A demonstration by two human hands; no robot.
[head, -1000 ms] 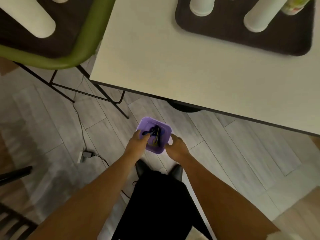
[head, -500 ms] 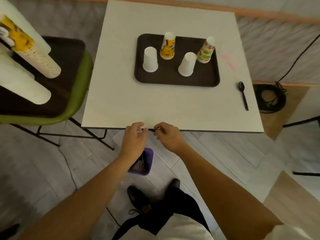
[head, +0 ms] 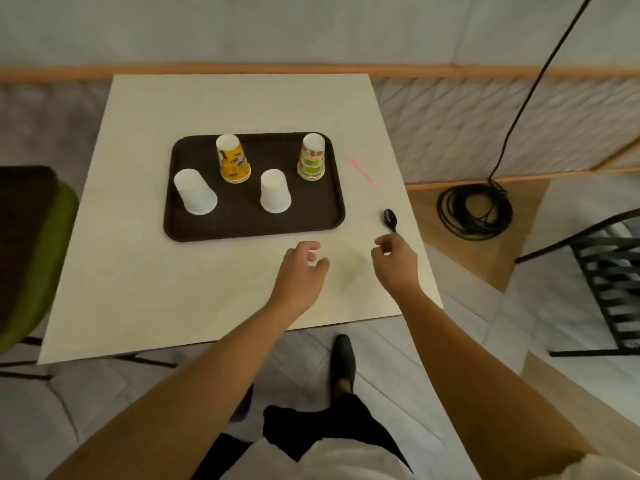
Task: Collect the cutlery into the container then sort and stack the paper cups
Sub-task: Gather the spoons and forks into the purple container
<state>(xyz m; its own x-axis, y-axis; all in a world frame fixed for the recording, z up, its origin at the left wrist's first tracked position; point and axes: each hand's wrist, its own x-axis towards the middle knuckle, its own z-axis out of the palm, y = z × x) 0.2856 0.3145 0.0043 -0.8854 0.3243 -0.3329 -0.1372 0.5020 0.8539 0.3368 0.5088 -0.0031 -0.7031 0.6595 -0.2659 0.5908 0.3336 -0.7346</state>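
- Reaching over the near right part of the pale square counter [head: 145,271], the right hand [head: 396,261] has its fingers curled in close at the handle end of the small black plastic spoon [head: 390,219]; whether they grip the handle or only touch it, I cannot tell.
- The spoon lies at about 3 o'clock on the counter, near the right edge, with its bowl pointing to 12 o'clock.
- The left hand [head: 300,271] hovers at about 5 o'clock on the counter, loosely spread, fingers slightly bent, holding nothing.
- A dark brown rectangular plastic tray [head: 249,223] sits at the counter's centre and carries four upside-down paper cups.
- A plain white paper cup [head: 195,192] stands at the tray's 8 o'clock and a second white paper cup [head: 275,191] near its middle.
- A yellow printed paper cup [head: 232,159] stands at the tray's 11 o'clock and a green-and-red printed paper cup [head: 312,157] at its 2 o'clock.
- A thin pink object [head: 360,171], too blurred to identify, lies on the counter just right of the tray.
- A coiled black cable [head: 474,209] rests on the floor at 3 o'clock beyond the counter.
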